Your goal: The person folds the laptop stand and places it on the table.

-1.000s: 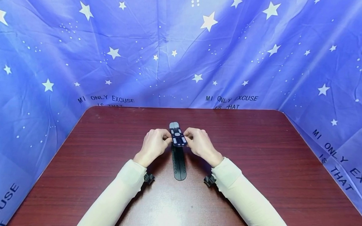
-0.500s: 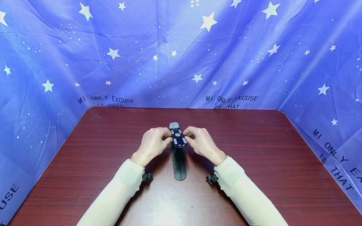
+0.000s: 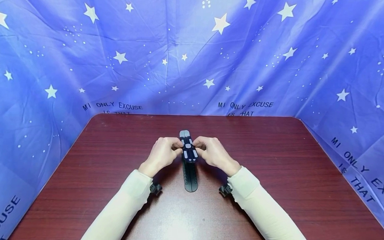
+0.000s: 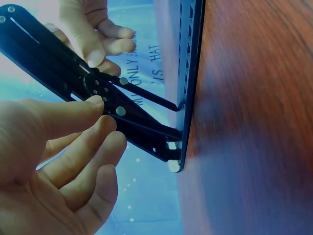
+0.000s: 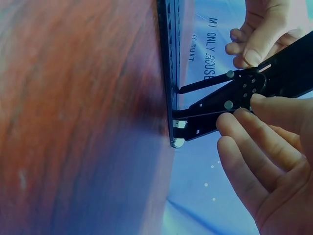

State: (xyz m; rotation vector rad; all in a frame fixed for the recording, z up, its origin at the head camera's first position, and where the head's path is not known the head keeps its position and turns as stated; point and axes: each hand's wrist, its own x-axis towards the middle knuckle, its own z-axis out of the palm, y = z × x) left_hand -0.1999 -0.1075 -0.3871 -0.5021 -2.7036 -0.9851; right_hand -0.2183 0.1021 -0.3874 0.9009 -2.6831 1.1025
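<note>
A black folding stand rests on the table at the middle of the head view. Its long base [image 3: 191,181] lies flat, with a row of notches along it. The hinged upper plate [image 3: 188,146], bearing grey pads, slants up from the far end toward the person. A thin strut [image 4: 149,94] runs between plate and base in the left wrist view. My left hand [image 3: 161,152] pinches the plate's left edge between thumb and fingers. Opposite it, my right hand [image 3: 215,153] pinches the right edge. The fingertips partly cover the plate's sides.
A reddish-brown wooden table [image 3: 114,159] carries the stand. Behind and beside it hangs a blue curtain [image 3: 169,34] with white stars and printed words. Dark wrist cameras [image 3: 156,188] sit at both cuffs, near the tabletop.
The upper plate has tilted lower, its near edge moving down toward the base and the person. Both hands still hold its sides and have shifted slightly. The base has stayed in place.
</note>
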